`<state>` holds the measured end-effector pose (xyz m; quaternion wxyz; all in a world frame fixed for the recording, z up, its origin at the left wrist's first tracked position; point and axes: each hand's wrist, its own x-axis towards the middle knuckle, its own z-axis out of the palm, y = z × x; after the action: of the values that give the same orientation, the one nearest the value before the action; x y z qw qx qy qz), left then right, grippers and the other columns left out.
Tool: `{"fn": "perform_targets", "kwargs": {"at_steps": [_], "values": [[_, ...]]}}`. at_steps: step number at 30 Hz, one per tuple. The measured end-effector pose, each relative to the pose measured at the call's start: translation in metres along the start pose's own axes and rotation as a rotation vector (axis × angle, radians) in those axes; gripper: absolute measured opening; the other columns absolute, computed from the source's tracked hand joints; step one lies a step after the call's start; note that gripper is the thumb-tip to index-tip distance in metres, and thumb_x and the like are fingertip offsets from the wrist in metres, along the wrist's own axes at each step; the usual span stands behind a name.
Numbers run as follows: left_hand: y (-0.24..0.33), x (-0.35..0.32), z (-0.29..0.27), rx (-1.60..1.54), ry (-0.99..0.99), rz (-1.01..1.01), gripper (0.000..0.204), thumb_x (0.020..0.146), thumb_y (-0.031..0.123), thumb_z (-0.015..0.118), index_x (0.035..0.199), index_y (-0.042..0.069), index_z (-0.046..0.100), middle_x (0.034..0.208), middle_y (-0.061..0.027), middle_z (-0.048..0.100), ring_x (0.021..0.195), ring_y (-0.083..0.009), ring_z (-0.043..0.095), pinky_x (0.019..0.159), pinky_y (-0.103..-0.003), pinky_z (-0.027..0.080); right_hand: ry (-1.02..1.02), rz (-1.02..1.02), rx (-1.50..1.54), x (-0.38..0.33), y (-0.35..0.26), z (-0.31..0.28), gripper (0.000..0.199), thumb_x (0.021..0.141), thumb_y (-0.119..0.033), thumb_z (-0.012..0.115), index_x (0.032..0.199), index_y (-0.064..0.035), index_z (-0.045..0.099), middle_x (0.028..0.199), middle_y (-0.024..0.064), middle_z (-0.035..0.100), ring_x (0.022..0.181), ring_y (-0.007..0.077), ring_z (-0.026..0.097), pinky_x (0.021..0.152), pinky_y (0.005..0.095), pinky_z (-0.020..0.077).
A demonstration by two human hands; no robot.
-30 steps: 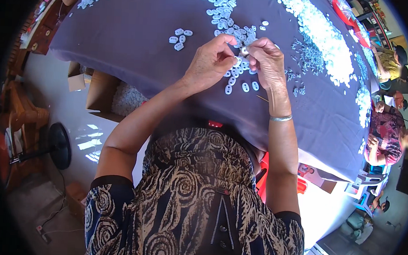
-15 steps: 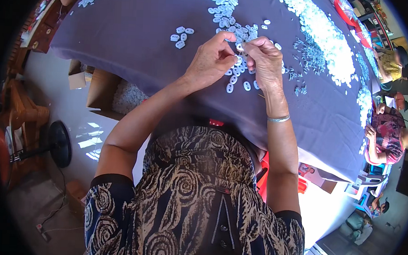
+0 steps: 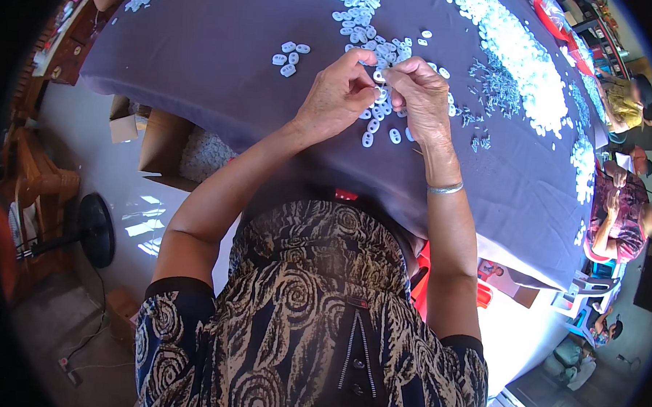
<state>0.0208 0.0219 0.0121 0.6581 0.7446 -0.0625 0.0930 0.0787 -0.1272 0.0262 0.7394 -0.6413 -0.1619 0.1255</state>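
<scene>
Over the dark tablecloth, my right hand (image 3: 420, 95) is closed in a pinch at a small white oval plastic piece (image 3: 379, 76). My left hand (image 3: 338, 95) faces it, fingers curled and thumb tip beside another white piece. What its fingers grip, if anything, is too small to make out. Loose white oval pieces with two holes (image 3: 367, 139) lie beneath and beyond both hands. A small group of the same pieces (image 3: 288, 70) rests left of my left hand. To the right of my right hand are scattered small metal screws (image 3: 497, 87), or similar pins.
A large heap of white pieces (image 3: 524, 74) spreads along the table's right side. The purple-grey tablecloth (image 3: 223, 61) hangs over the near edge. Below left stands an open carton (image 3: 165, 142) with white pieces, and a black fan (image 3: 96, 230). Other people (image 3: 620, 209) sit at the far right.
My right hand has shifted slightly left toward my left hand, with the white piece at its fingertips. My left hand stays nearly still. A person at the right has raised their hands.
</scene>
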Motion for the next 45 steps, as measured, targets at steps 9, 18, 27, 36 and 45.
{"fn": "perform_targets", "kwargs": {"at_steps": [9, 18, 27, 36, 45], "values": [[-0.0019, -0.0003, -0.0001, 0.009, 0.005, 0.020, 0.038, 0.082, -0.002, 0.062, 0.116, 0.003, 0.046, 0.074, -0.0001, 0.055, 0.064, -0.0046, 0.050, 0.057, -0.021, 0.042, -0.017, -0.030, 0.024, 0.0009, 0.0021, -0.0002, 0.008, 0.081, -0.005, 0.066, 0.076, -0.0077, 0.061, 0.060, -0.0039, 0.054, 0.048, 0.0026, 0.046, 0.041, 0.0175, 0.0331], [-0.0017, 0.0000, -0.0011, 0.014, 0.018, 0.018, 0.037, 0.082, -0.002, 0.062, 0.115, 0.003, 0.046, 0.074, -0.0003, 0.056, 0.064, -0.0045, 0.050, 0.057, -0.021, 0.042, -0.018, -0.040, -0.022, 0.0005, 0.0009, 0.0020, 0.004, 0.081, -0.006, 0.067, 0.080, -0.0069, 0.063, 0.062, -0.0038, 0.056, 0.049, 0.0022, 0.047, 0.041, 0.0171, 0.0336], [-0.0014, 0.0009, -0.0015, 0.001, 0.020, -0.001, 0.036, 0.082, 0.000, 0.062, 0.115, 0.003, 0.047, 0.074, -0.0010, 0.057, 0.065, -0.0050, 0.051, 0.057, -0.021, 0.042, -0.008, -0.025, -0.068, 0.0006, 0.0019, -0.0003, 0.005, 0.082, -0.004, 0.064, 0.087, -0.0053, 0.065, 0.064, -0.0034, 0.057, 0.048, 0.0024, 0.047, 0.041, 0.0174, 0.0338], [0.0002, 0.0019, -0.0036, 0.003, 0.007, -0.016, 0.036, 0.080, 0.002, 0.061, 0.112, 0.001, 0.047, 0.076, -0.0064, 0.062, 0.069, -0.0103, 0.058, 0.063, -0.026, 0.048, 0.002, -0.029, -0.065, 0.0014, 0.0030, -0.0012, 0.004, 0.083, -0.003, 0.063, 0.086, -0.0043, 0.064, 0.063, -0.0023, 0.056, 0.048, 0.0029, 0.047, 0.040, 0.0177, 0.0331], [-0.0025, 0.0023, -0.0028, 0.001, 0.004, 0.001, 0.036, 0.082, -0.001, 0.062, 0.115, 0.003, 0.047, 0.074, 0.0005, 0.055, 0.065, -0.0040, 0.050, 0.057, -0.020, 0.041, -0.004, -0.068, -0.080, 0.0010, 0.0027, -0.0010, 0.004, 0.083, -0.003, 0.064, 0.086, -0.0047, 0.064, 0.064, -0.0024, 0.056, 0.047, 0.0029, 0.047, 0.039, 0.0174, 0.0327]]}}
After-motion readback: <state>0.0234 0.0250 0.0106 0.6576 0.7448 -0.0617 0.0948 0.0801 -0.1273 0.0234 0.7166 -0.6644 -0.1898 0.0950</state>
